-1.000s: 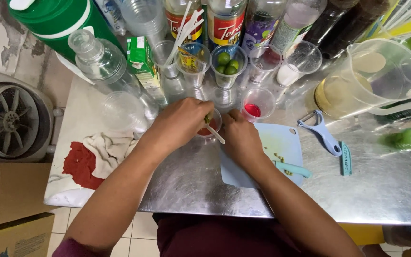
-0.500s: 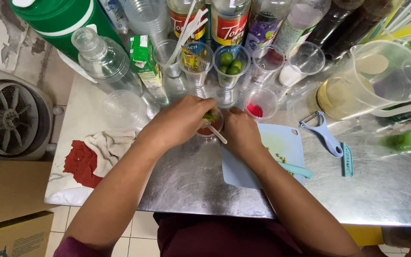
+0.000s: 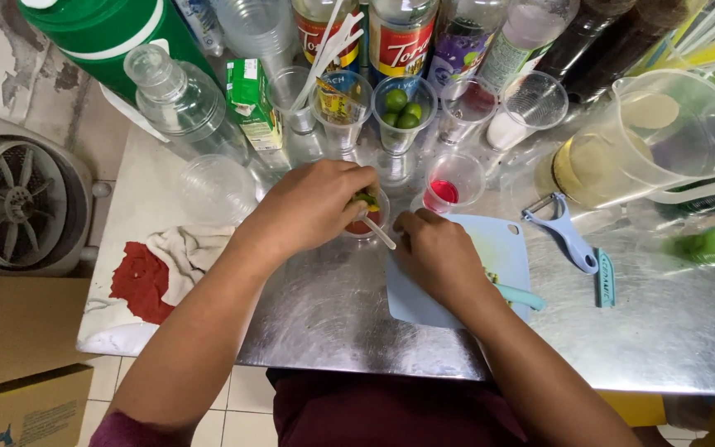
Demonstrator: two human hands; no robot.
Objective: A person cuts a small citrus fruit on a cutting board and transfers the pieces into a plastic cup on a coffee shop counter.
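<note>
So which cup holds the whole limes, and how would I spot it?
Start at the row of tall syrup bottles along the back of the steel counter. Just in front of them stands a clear plastic cup with small round green limes inside. Its neighbours hold white stirrers, red liquid or nothing.

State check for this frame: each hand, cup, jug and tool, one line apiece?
left hand: pinching a green piece over the small cup
small cup: upright, red liquid inside
right hand: resting on cutting board
lime cup: upright, holding limes
pitcher: upright, partly filled
peeler: lying unused
</note>
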